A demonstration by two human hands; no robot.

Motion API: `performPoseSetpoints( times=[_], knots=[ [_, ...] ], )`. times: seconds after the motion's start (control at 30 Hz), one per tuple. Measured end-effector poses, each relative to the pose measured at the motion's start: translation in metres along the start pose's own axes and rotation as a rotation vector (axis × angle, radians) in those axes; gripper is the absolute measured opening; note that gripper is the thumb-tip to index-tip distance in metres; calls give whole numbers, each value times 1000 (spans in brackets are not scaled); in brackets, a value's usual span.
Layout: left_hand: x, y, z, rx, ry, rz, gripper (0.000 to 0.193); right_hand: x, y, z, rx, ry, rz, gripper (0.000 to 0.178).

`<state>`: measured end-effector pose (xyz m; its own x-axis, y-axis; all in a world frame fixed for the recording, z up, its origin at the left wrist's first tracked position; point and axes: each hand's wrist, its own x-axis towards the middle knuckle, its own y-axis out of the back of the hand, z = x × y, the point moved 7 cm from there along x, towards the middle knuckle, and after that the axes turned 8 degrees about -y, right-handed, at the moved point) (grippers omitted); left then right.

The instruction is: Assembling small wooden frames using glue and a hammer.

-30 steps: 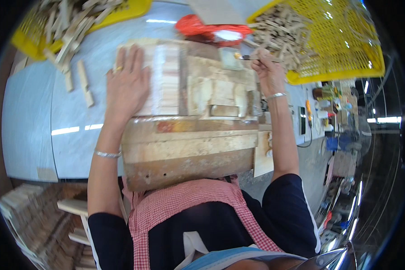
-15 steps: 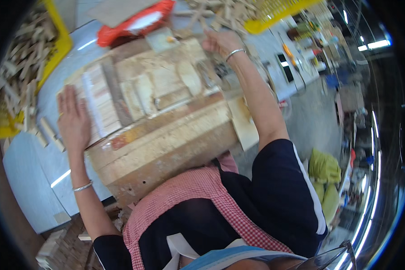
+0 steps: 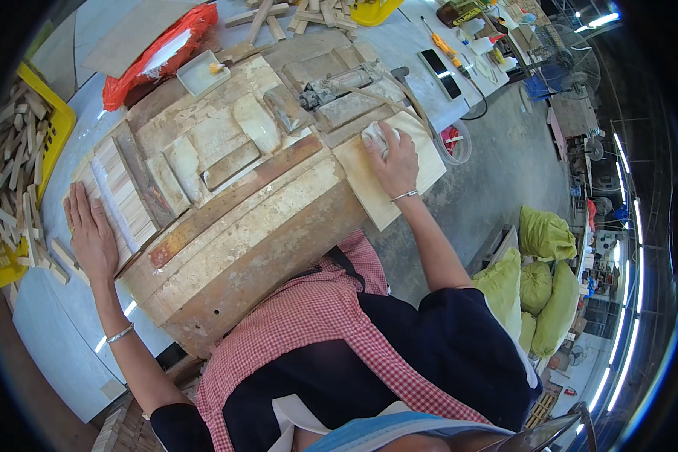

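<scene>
Fingers stretched out, my left hand [image 3: 92, 235] lies flat at the left end of the worn wooden jig [image 3: 237, 275], beside a row of pale wood strips [image 3: 120, 192] set edge to edge. My right hand [image 3: 398, 169] is closed on a crumpled white cloth [image 3: 380, 138] and rests on a thin light plywood board [image 3: 385, 202] at the jig's right end. Behind the strips, the jig carries glue-stained wooden blocks [image 3: 233, 163] and a metal clamp cylinder [image 3: 345, 84]. A small clear dish [image 3: 202, 74] holding an orange-yellow bit sits at its back edge.
Yellow baskets of wood sticks stand at the left [image 3: 53, 143] and the back [image 3: 375, 10]. A red plastic bag [image 3: 132, 84] lies behind the jig. At the right are a phone [image 3: 440, 74], an orange-handled tool [image 3: 442, 47] and a clear tub [image 3: 456, 143]. Green sacks [image 3: 539, 290] stand on the floor.
My right hand has moved from the jig's back edge toward me and right, onto the plywood board, where the white cloth now shows in it. My left hand stays at the strips.
</scene>
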<state>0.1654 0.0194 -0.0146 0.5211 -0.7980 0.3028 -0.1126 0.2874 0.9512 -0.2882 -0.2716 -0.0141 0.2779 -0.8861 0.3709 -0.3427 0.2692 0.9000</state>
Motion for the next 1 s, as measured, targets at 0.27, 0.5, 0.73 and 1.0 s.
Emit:
performPoseSetpoints(
  times=[0.27,0.5,0.73,1.0],
  knots=[
    [-1,6,2,-9,14,53,48,3,-19,-5,-108,49,85,43],
    [-2,13,6,-72,158,-20,52,36,-7,-34,466,89,-515,28],
    [-7,17,5,-80,162,9,50,26,41,-346,530,998,-566,36],
    [-4,25,9,-93,165,47,48,26,-53,-466,363,1241,-463,39]
  ],
)
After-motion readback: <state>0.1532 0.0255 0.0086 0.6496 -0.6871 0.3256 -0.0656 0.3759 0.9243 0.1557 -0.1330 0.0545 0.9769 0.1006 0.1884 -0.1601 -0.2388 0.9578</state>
